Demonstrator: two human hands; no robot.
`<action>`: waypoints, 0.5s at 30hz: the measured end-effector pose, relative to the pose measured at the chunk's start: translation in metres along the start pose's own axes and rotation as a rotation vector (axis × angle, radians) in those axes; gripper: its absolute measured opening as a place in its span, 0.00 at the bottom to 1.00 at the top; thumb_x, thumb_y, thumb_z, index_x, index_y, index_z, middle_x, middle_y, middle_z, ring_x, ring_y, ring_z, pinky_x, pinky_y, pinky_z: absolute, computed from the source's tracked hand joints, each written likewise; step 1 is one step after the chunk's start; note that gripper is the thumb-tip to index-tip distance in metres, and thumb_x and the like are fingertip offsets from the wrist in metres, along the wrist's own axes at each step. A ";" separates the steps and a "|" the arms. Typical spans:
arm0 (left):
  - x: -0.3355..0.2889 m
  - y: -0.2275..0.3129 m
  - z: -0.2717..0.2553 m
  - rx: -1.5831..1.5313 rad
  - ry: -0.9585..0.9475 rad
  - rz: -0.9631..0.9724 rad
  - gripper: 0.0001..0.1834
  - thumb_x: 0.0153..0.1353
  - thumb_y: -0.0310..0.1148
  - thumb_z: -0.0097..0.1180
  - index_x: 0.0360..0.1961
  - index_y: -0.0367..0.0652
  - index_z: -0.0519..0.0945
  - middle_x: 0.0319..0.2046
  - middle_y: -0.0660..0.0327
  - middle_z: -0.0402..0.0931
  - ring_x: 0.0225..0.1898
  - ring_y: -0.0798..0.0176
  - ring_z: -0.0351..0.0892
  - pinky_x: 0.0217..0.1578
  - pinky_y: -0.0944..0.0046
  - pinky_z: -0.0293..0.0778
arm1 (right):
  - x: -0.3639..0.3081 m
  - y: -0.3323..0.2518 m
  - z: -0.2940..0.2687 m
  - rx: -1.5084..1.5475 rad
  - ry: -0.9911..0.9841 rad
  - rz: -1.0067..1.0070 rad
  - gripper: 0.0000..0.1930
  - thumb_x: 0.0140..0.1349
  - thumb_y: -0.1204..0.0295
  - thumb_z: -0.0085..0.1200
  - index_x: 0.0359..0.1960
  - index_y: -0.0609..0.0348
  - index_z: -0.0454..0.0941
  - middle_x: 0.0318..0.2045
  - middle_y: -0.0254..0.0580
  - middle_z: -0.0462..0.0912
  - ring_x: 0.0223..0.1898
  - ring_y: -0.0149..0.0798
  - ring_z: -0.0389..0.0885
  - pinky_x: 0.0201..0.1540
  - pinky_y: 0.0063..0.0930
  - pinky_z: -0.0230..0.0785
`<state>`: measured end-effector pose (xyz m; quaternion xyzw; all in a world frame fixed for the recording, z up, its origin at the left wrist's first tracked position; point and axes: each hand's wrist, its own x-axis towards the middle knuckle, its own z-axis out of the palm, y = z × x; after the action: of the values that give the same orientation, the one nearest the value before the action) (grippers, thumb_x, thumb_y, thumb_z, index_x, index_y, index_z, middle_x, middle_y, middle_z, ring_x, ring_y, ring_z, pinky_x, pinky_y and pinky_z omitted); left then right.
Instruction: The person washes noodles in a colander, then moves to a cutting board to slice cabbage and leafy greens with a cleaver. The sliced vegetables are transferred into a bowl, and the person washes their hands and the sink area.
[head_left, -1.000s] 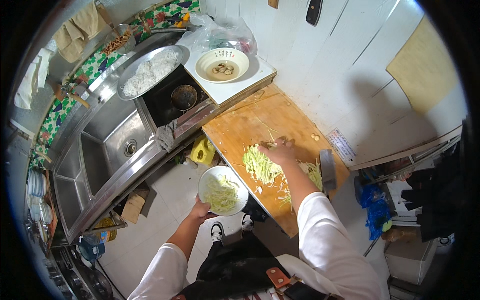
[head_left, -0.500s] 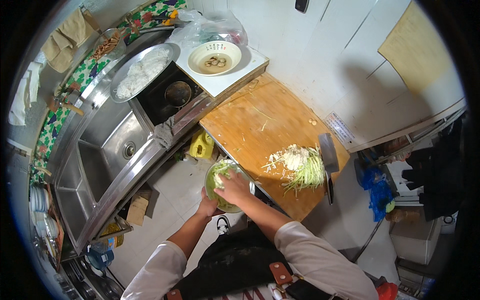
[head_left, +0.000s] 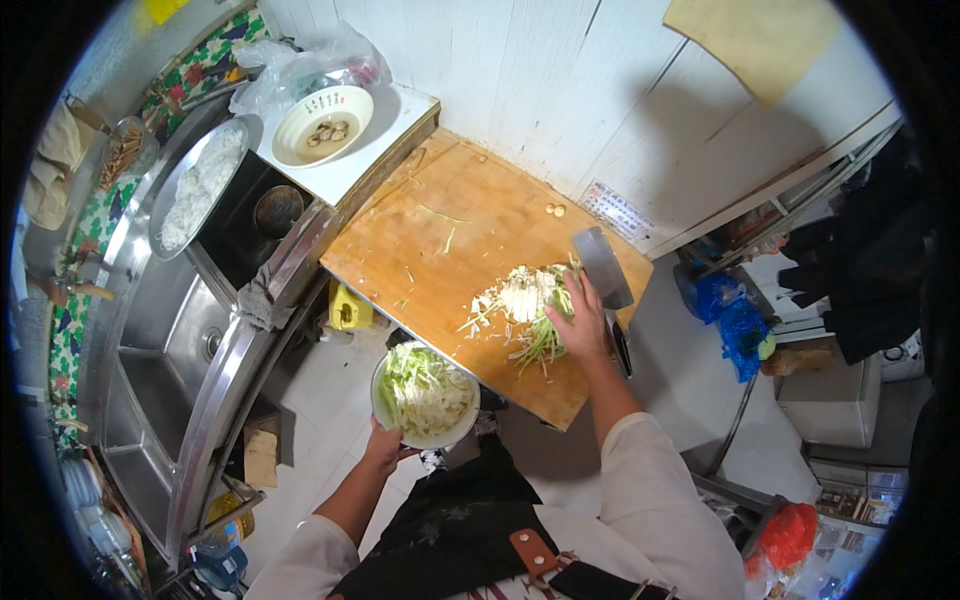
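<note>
Half-curled hands (head_left: 384, 444) (head_left: 583, 325) on bowl (head_left: 437, 439) and shredded vegetable (head_left: 532, 296)

Bright light reaches the bench (head_left: 390, 250); cabbage (head_left: 525, 297) on it looks sharp. Behind the bench, a soft shadow crosses the wall (head_left: 540, 70); left of the bench, the sink (head_left: 175, 325) glints; well right, dark cloth (head_left: 865, 250) loses detail. Straight lines bend near the rim.

White panelled wall (head_left: 480, 70), pale floor (head_left: 322, 385)

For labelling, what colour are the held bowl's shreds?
The shreds are pale green and white; head view.
</note>
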<state>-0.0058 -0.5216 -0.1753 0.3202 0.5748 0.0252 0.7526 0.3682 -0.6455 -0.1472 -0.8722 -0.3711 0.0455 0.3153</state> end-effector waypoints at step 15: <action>0.009 0.053 0.002 0.046 0.100 0.032 0.42 0.50 0.13 0.38 0.64 0.56 0.41 0.58 0.45 0.60 0.47 0.38 0.77 0.36 0.42 0.82 | 0.032 -0.052 0.045 0.076 -0.124 -0.416 0.32 0.44 0.52 0.66 0.53 0.45 0.76 0.56 0.48 0.70 0.56 0.53 0.69 0.59 0.48 0.60</action>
<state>0.0161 -0.4765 -0.1554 0.3449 0.6070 0.0398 0.7149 0.3453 -0.5731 -0.1473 -0.7599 -0.5597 0.0469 0.3272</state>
